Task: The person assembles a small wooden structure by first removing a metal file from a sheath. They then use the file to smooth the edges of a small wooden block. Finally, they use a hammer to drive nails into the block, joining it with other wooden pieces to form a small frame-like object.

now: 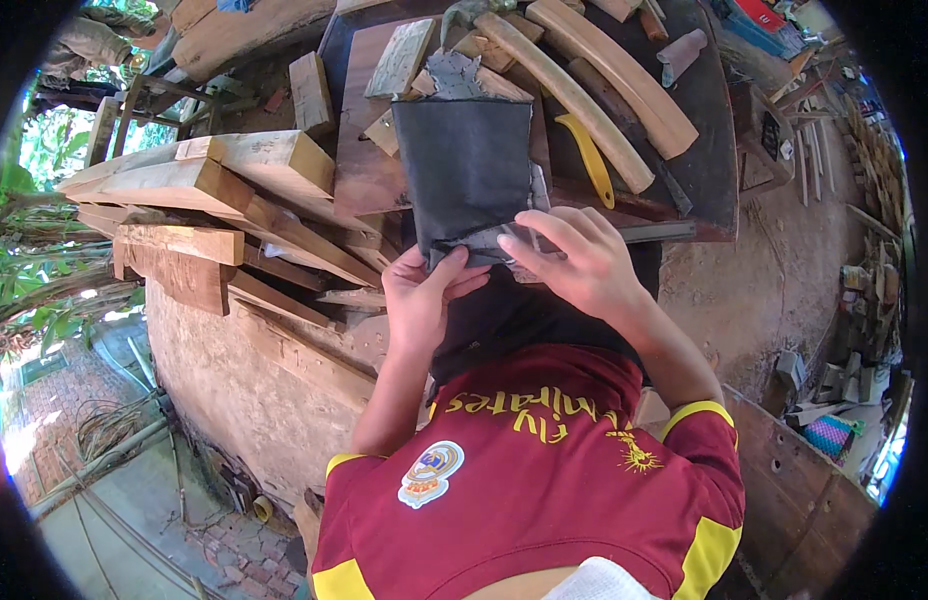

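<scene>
A black, roughly rectangular sheet (462, 160) with a smooth dull face and ragged grey edges lies over the near edge of the worktable, in front of my body. My left hand (424, 290) pinches its near left corner, thumb on top and fingers beneath. At the near right corner, the bent thumb and forefinger of my right hand (574, 255) close around the sheet's loose, torn edge. A crease runs across the sheet between the two hands. What lies under it there is hidden.
Long curved wooden pieces (624, 80) and a yellow-handled tool (587, 160) lie on the worktable (719, 130). Stacked timber beams (224, 180) stand at left. Wood scraps (854, 385) line the right side, and a ragged grey piece (452, 75) sits beyond the sheet.
</scene>
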Demonstrator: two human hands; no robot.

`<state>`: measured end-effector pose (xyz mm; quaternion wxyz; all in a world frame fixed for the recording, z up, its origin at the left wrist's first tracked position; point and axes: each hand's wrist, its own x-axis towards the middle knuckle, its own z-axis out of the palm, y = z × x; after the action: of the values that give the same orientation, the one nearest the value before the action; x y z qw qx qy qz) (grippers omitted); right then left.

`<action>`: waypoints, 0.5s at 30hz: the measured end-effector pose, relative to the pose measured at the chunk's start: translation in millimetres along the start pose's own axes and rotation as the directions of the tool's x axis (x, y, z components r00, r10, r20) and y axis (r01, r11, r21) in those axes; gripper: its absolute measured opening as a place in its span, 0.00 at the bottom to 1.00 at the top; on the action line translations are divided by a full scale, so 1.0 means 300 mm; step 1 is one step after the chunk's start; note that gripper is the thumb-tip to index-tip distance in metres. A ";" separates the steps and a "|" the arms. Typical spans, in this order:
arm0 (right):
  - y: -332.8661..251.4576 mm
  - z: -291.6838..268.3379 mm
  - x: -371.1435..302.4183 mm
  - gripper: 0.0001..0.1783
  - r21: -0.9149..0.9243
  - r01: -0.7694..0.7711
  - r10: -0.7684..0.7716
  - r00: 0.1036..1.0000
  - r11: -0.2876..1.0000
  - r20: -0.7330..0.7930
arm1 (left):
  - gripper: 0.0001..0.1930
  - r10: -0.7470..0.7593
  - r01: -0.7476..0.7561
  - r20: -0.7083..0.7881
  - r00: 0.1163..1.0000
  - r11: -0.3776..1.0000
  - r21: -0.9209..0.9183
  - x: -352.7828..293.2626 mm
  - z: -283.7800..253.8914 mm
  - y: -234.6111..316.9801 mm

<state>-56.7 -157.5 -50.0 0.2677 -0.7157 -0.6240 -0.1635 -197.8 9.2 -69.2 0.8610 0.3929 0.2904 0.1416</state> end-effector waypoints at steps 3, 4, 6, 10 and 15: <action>-0.012 0.009 -0.013 0.21 0.013 -0.041 0.042 0.998 0.999 -0.038 | 0.07 -0.019 0.018 -0.002 1.000 0.999 -0.051 0.000 -0.004 -0.006; -0.015 0.012 -0.017 0.20 -0.002 -0.037 0.037 0.998 0.999 -0.045 | 0.07 -0.028 0.028 -0.006 1.000 0.997 -0.067 0.000 -0.005 -0.010; -0.019 0.016 -0.023 0.19 -0.036 -0.032 0.030 0.998 0.999 -0.058 | 0.07 -0.053 0.052 -0.010 0.999 0.993 -0.102 0.001 -0.009 -0.018; -0.032 0.029 -0.028 0.15 -0.047 -0.052 0.047 0.995 0.998 -0.090 | 0.08 -0.049 0.050 0.009 0.999 0.985 -0.165 0.011 -0.014 -0.034; -0.040 0.050 -0.045 0.14 -0.016 -0.120 0.118 0.989 0.993 -0.085 | 0.08 0.018 -0.011 0.045 0.999 0.988 -0.155 0.016 -0.009 -0.039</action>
<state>-72.2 -158.8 -67.6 0.2956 -0.7470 -0.5665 -0.1837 -195.4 5.6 -81.3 0.8942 0.3304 0.2557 0.1609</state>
